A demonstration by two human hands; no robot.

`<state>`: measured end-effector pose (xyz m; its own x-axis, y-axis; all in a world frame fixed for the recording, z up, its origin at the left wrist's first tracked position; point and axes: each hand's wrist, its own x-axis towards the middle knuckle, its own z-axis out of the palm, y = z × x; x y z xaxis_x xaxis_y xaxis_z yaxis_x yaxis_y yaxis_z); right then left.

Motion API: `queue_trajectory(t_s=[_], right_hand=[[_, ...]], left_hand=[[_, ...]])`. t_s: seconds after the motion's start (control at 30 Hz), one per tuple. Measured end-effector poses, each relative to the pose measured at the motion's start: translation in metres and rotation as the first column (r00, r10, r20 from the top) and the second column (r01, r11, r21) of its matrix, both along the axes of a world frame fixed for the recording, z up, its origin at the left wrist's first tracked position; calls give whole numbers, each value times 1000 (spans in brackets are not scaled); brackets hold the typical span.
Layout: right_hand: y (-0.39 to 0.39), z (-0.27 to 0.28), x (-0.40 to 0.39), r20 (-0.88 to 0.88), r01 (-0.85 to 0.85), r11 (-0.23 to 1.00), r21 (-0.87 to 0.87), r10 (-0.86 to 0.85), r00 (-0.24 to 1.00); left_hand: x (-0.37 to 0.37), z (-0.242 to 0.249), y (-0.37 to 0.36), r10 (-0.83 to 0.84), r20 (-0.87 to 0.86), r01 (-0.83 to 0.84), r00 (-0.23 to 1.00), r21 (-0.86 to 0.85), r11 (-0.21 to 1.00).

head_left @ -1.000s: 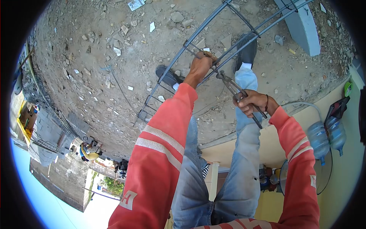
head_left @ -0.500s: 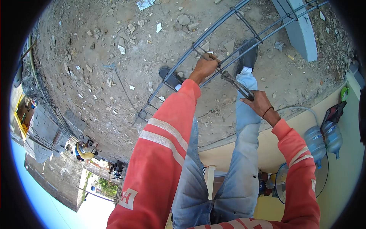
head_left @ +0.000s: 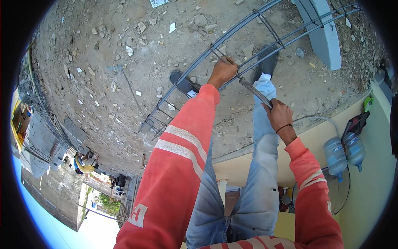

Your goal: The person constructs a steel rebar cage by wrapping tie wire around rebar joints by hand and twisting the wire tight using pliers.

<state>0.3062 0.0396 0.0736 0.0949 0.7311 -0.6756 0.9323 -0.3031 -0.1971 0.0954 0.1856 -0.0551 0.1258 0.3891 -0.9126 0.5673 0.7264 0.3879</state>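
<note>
A long rebar cage of parallel bars and cross ties runs diagonally between my feet. My left hand has its fingers closed around a cross tie of the cage, near the lower bar. In my right hand are the handles of metal pliers. The jaws of the pliers touch the cage just right of my left hand, at a tie joint. Any wire between the jaws is too small to make out.
A grey-white beam lies under the cage's right end. Two water jugs hang by the wall at the right. Rubble and tile pieces litter the dirt. A person is far off at the lower left.
The pliers have turned, with their handles now seen close together. My right hand has shifted slightly. The view has moved a little, and my left hand stays on the cage.
</note>
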Motion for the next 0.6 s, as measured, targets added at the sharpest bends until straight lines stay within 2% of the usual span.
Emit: queue_trajectory(t_s=[0.07,0.1,0.13,0.17,0.27,0.33,0.43,0.47,0.5,0.53,0.57,0.6], right_hand=[[-4,-23,7,-251,9,932,-362,-107,962],[0,-28,10,-250,9,932,-361,-106,962],[4,-32,13,-394,86,718,-690,-472,789],[5,-31,16,-333,8,391,-920,-794,508],[15,-16,26,-300,45,358,-933,-837,458],[27,-4,31,-277,70,333,-940,-869,409],[26,8,28,-254,84,302,-950,-898,359],[14,8,22,-423,163,702,-694,-579,697],[9,11,17,-343,42,953,-301,-149,927],[13,18,9,-341,43,953,-301,-150,928],[18,26,0,-173,-20,998,-65,8,985],[23,30,-4,34,-130,978,162,126,991]], left_hand=[[-1,0,-4,-7,-6,7,1000,5,1000],[-1,3,-1,1,-2,-1,1000,9,1000],[-2,6,1,12,1,-12,1000,12,1000],[-3,6,-3,17,-2,-17,1000,6,1000],[-1,1,-4,11,30,-12,999,48,999],[-2,10,0,-43,32,43,999,-9,999],[-4,21,3,3,57,-2,998,-21,1000],[-3,23,3,4,61,-2,998,-20,1000],[-3,22,3,28,49,-28,998,16,999],[-4,24,3,52,37,-54,998,49,997],[-5,26,2,52,40,-53,998,48,997],[-5,29,4,37,51,-39,998,47,998]])
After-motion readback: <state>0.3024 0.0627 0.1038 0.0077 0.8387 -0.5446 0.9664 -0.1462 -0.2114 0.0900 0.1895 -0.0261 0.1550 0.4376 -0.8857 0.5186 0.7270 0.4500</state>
